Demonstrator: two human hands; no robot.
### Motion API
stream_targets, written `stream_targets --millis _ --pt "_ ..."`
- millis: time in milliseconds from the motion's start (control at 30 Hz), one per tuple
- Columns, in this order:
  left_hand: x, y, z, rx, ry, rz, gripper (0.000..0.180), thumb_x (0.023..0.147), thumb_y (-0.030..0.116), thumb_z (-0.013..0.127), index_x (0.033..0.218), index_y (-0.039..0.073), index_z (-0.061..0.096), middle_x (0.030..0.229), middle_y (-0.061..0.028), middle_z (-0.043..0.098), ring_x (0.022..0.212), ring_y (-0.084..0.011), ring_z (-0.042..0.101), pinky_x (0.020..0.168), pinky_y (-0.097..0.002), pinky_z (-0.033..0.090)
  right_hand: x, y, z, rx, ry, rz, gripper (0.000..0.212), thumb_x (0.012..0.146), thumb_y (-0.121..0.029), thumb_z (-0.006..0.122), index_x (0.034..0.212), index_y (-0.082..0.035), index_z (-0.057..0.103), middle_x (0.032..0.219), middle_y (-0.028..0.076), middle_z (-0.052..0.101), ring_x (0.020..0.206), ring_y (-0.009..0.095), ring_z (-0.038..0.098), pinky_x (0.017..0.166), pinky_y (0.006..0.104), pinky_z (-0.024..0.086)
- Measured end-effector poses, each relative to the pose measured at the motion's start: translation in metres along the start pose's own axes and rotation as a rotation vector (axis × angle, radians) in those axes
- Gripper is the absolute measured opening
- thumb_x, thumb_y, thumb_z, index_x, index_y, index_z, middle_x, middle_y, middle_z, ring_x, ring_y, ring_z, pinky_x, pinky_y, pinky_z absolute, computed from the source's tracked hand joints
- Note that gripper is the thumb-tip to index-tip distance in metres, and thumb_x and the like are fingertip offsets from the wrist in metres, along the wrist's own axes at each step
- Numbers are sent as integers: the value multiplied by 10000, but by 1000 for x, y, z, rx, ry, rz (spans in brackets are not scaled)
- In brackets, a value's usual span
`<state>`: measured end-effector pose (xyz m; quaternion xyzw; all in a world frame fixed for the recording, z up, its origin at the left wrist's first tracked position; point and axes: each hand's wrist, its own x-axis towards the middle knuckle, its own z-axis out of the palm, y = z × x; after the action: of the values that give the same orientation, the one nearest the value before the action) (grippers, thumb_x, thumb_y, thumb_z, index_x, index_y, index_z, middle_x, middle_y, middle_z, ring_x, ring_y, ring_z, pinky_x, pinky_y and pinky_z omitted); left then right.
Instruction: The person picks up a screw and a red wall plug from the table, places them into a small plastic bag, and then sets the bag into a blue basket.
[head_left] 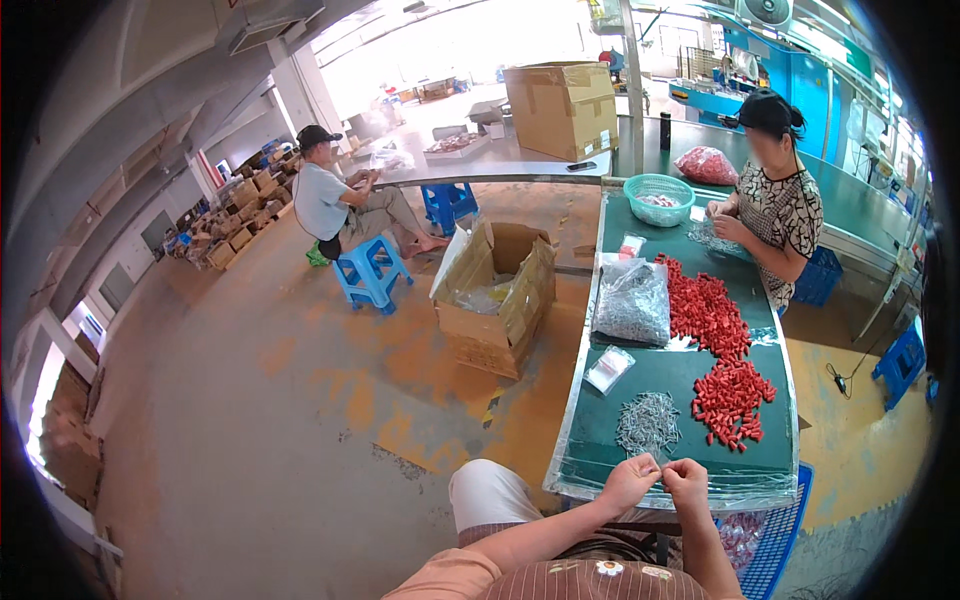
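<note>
Over the near edge of the green worktable (580, 430), my left hand (630, 483) and my right hand (686, 482) meet with fingertips pinched together. Between them is something small, perhaps clear plastic, that I cannot make out. Just beyond my fingers lies a loose pile of thin grey metal screws (648, 422). To its right is a heap of red plastic wall plugs (735, 402), and a larger heap of red wall plugs (705, 312) spreads behind. A stack of small clear plastic bags (609, 369) rests left of the screws, near a big clear bag of grey pieces (632, 303).
Across the table a co-worker (775, 200) handles small pieces beside a green basket (659, 198). An open carton (495, 300) stands on the floor to the left; farther back, another person sits on a blue stool (370, 272). A blue crate (780, 545) is beside me, low right.
</note>
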<state>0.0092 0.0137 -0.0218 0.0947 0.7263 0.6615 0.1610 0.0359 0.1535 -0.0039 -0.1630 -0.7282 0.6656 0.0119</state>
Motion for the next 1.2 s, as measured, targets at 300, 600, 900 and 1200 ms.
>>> stream_targets --millis 300,600,900,1200 --pt "-1 13 -18 97 282 312 134 823 46 624 709 34 556 658 27 477 643 -54 423 579 -229 378 7 -27 29 -397 73 -353 172 752 -156 631 785 7 587 713 170 611 658 313 595 606 387 464" --pt "-1 30 -9 -37 180 119 97 827 52 634 783 20 554 658 14 487 631 -55 417 558 -231 374 -5 -36 7 -308 22 -174 160 781 -129 616 834 21 598 751 153 623 693 250 616 644 342 479" --pt "-4 1 -16 39 179 70 62 871 87 569 851 30 554 707 -29 559 646 -71 484 582 -259 417 -20 -23 12 -357 -121 -103 180 764 -126 605 867 21 589 740 142 618 693 232 610 651 335 480" --pt "1 -2 -40 -29 160 -64 4 867 30 567 867 34 566 728 0 584 686 -52 542 634 -195 427 62 -2 -13 -739 68 -337 239 771 -170 624 949 -12 608 891 182 606 868 343 593 774 407 478"
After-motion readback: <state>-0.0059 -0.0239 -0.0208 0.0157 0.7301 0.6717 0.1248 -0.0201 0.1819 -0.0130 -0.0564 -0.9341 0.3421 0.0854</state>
